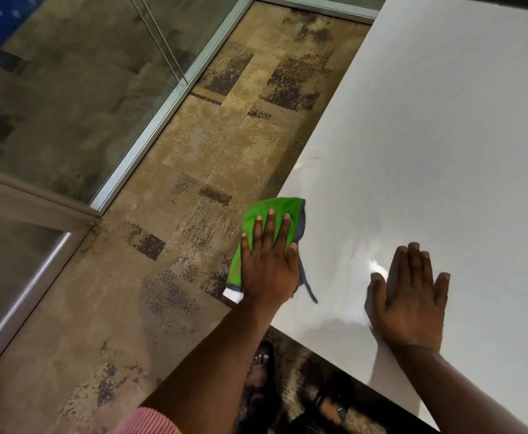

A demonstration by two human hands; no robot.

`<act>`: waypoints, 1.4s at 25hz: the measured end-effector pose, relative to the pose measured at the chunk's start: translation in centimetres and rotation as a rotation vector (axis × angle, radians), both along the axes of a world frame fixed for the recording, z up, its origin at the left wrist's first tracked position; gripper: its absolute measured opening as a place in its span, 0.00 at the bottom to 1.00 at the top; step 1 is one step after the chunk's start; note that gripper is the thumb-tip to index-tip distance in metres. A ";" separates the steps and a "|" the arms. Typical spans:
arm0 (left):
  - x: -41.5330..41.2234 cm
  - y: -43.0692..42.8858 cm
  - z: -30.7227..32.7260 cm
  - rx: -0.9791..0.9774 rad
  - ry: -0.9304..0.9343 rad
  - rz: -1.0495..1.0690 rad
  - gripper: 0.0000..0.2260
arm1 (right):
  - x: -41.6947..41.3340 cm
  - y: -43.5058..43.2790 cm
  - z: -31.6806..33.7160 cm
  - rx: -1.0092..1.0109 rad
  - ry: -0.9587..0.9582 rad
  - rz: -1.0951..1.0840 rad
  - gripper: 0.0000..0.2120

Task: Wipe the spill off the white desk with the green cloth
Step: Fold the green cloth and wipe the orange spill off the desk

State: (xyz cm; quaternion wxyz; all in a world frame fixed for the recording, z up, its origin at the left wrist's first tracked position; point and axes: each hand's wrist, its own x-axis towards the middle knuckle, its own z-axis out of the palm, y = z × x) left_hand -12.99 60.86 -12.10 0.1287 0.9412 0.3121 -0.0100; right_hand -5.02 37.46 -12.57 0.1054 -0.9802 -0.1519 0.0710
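Observation:
The green cloth with grey trim lies over the left edge of the white desk, part of it hanging past the edge. My left hand presses flat on the cloth with fingers spread. My right hand rests palm down on the desk near its front corner, fingers apart, holding nothing. A faint orange-brown smear shows near the desk's left edge, farther from me than the cloth. Wet shiny streaks glint between my two hands.
Mottled brown carpet covers the floor left of the desk. A glass partition with metal frames runs along the far left. My feet in dark sandals stand below the desk's front corner.

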 end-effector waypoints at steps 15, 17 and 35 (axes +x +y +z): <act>-2.5 -0.6 0.0 0.028 0.079 -0.020 0.28 | 0.0 -0.1 -0.1 -0.021 -0.017 0.012 0.35; -1.2 -0.1 0.0 0.028 0.072 -0.019 0.28 | 0.1 -0.1 -0.2 -0.010 -0.019 0.013 0.35; -2.0 -0.5 0.5 -0.009 0.062 -0.048 0.28 | 0.0 3.0 0.3 0.051 0.021 0.096 0.34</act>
